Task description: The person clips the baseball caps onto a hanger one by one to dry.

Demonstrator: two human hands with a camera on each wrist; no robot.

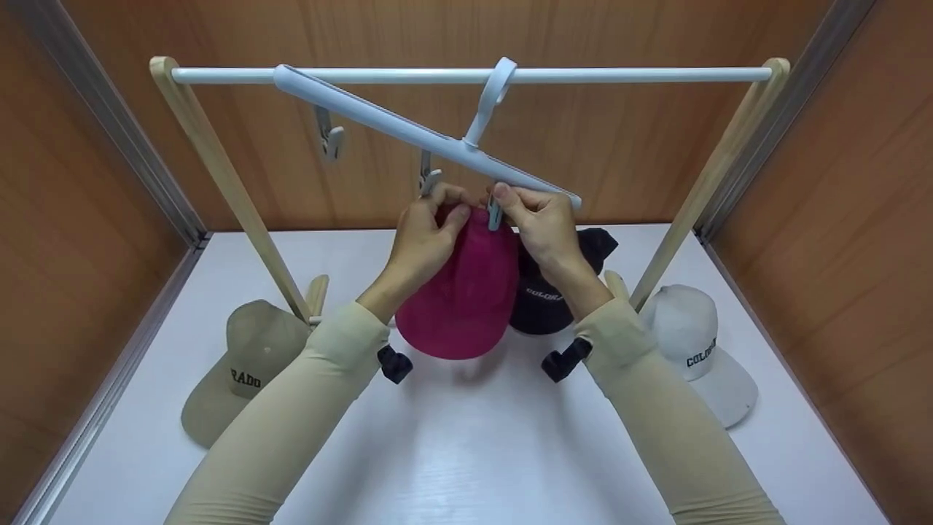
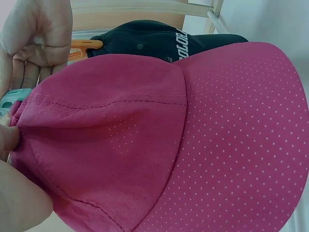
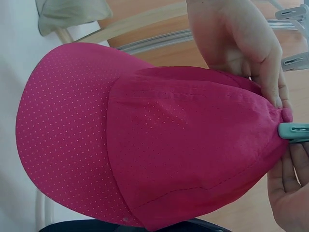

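Note:
A magenta cap (image 1: 463, 292) hangs brim down under the white hanger (image 1: 393, 124), which tilts down to the right on the rail. My left hand (image 1: 425, 233) pinches the cap's top edge between thumb and fingers. At the hanger's lower right, my right hand (image 1: 543, 226) holds the pale green clip (image 1: 495, 213) with thumb and fingers. In the right wrist view the clip (image 3: 293, 131) sits over the cap's gathered edge. The left wrist view shows the cap (image 2: 111, 135) with its dotted brim.
A black cap (image 1: 536, 299) hangs behind the magenta one. An olive cap (image 1: 266, 343) lies left, a white cap (image 1: 681, 328) right, by the wooden stand legs. Two other clips (image 1: 332, 142) hang from the hanger. The white rail (image 1: 619, 74) crosses above; wooden walls stand around.

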